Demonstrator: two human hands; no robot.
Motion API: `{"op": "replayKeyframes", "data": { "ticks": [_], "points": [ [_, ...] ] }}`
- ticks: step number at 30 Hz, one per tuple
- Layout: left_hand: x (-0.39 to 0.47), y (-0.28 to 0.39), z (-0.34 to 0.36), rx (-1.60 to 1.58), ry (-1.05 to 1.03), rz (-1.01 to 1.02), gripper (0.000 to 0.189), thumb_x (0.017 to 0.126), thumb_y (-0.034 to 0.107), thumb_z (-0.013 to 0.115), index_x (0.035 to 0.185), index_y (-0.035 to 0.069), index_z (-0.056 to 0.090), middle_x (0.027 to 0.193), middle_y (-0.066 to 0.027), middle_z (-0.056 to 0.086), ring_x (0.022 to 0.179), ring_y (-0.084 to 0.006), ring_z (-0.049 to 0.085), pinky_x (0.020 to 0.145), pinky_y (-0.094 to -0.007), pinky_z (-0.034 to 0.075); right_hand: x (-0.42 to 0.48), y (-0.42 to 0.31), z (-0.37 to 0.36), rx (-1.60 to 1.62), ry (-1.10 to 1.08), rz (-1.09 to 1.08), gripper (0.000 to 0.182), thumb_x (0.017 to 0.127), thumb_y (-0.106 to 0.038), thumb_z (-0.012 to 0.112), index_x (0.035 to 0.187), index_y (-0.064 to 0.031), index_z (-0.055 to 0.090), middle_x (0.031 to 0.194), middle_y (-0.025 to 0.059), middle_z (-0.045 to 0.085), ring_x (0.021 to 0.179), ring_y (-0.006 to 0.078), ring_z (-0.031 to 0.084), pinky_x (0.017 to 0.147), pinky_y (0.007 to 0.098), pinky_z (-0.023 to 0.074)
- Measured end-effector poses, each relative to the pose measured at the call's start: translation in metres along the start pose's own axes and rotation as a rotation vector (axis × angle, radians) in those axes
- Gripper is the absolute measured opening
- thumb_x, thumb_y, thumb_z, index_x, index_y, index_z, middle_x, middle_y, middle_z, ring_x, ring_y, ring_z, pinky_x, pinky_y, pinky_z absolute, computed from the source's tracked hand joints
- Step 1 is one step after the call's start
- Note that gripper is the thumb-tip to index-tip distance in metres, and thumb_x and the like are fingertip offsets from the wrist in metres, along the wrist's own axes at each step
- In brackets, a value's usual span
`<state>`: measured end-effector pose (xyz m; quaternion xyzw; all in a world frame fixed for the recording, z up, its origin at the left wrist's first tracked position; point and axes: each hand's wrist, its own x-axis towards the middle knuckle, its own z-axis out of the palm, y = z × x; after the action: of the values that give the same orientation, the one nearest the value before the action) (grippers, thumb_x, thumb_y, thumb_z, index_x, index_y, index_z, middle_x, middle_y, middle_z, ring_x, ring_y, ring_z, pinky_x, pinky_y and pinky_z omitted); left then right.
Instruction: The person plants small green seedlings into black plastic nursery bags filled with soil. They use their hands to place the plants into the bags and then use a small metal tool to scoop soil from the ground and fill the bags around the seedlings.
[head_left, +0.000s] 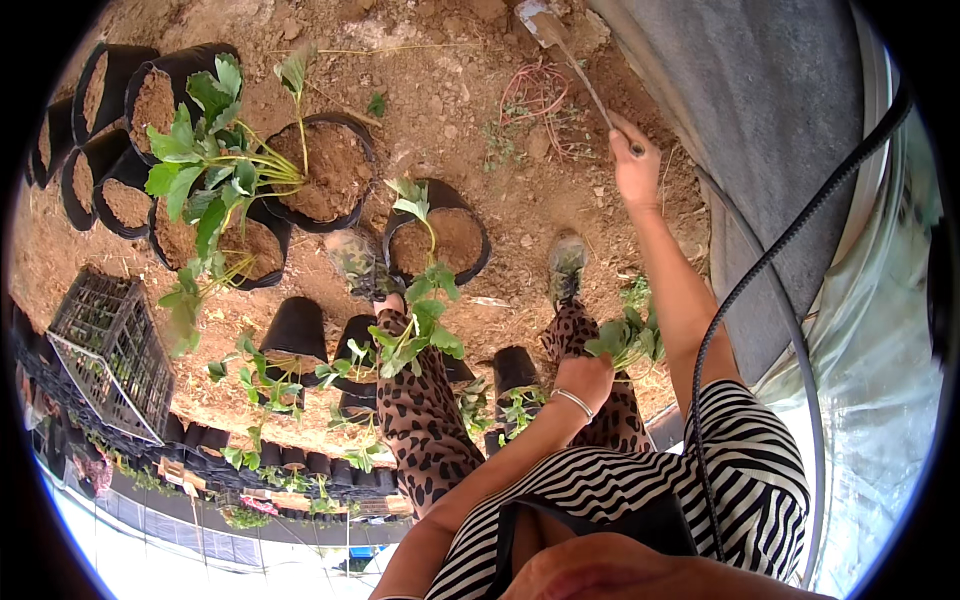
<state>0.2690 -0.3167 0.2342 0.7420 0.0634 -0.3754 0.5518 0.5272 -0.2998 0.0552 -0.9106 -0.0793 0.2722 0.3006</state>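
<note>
My right hand (636, 161) is closed around the handle of a hand trowel (546, 30), whose dirty metal blade points away over bare soil. Close to my knee, my left hand (587, 390) grips a small bunch of leafy plants (626, 336) by the stems. Between my feet stands a black grow bag (480, 247) filled with soil, a leafy seedling (411, 201) leaning over it. Left of that, a larger soil-filled grow bag (365, 161) has a big leafy plant (217, 161) lying across its rim. Another plant (196, 289) droops over a bag beside it.
More black grow bags (112, 82) stand at the upper left. A black plastic crate (112, 352) is at the left. Reddish twine (534, 94) lies on the soil. Grey ground fabric (765, 112) covers the right side, and a black cable (810, 180) hangs close by my right arm.
</note>
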Motion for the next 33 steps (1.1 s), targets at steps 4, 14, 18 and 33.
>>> {"op": "replayKeyframes", "data": {
  "ticks": [4, 14, 18, 33],
  "points": [
    [0.003, -0.003, 0.006, 0.004, -0.029, 0.018, 0.017, 0.091, 0.014, 0.053, 0.099, 0.002, 0.062, 0.066, -0.0095, 0.068, 0.061, -0.0249, 0.069, 0.052, -0.0365, 0.052, -0.026, -0.020, 0.011, 0.238, 0.014, -0.108, 0.031, 0.095, -0.016, 0.062, 0.125, -0.0123, 0.068, 0.078, -0.0022, 0.063, 0.064, 0.0049, 0.049, 0.060, 0.0247, 0.0438],
    [0.008, -0.002, 0.007, -0.016, -0.001, 0.030, 0.015, 0.089, 0.014, 0.055, 0.096, 0.002, 0.063, 0.064, -0.0094, 0.067, 0.060, -0.0258, 0.069, 0.050, -0.0366, 0.052, -0.047, 0.025, 0.000, 0.044, -0.024, 0.074, 0.031, 0.092, -0.013, 0.062, 0.122, -0.0114, 0.069, 0.084, -0.0001, 0.069, 0.064, 0.0055, 0.050, 0.061, 0.0230, 0.0432],
    [0.009, -0.003, 0.015, -0.050, -0.001, 0.010, 0.016, 0.090, 0.014, 0.054, 0.096, 0.002, 0.063, 0.064, -0.0097, 0.067, 0.059, -0.0264, 0.068, 0.051, -0.0380, 0.052, -0.024, 0.016, 0.025, 0.016, -0.033, 0.046, 0.028, 0.090, -0.011, 0.062, 0.117, -0.0077, 0.071, 0.091, 0.0030, 0.071, 0.067, 0.0066, 0.054, 0.063, 0.0231, 0.0457],
    [-0.001, -0.009, 0.022, 0.015, -0.001, 0.017, 0.014, 0.088, 0.014, 0.055, 0.090, 0.003, 0.063, 0.062, -0.0077, 0.066, 0.057, -0.0243, 0.067, 0.056, -0.0375, 0.052, 0.037, -0.002, 0.126, 0.458, 0.156, -0.066, 0.028, 0.091, -0.008, 0.062, 0.118, -0.0027, 0.070, 0.078, -0.0020, 0.064, 0.064, 0.0053, 0.051, 0.060, 0.0238, 0.0439]
  ]
}}
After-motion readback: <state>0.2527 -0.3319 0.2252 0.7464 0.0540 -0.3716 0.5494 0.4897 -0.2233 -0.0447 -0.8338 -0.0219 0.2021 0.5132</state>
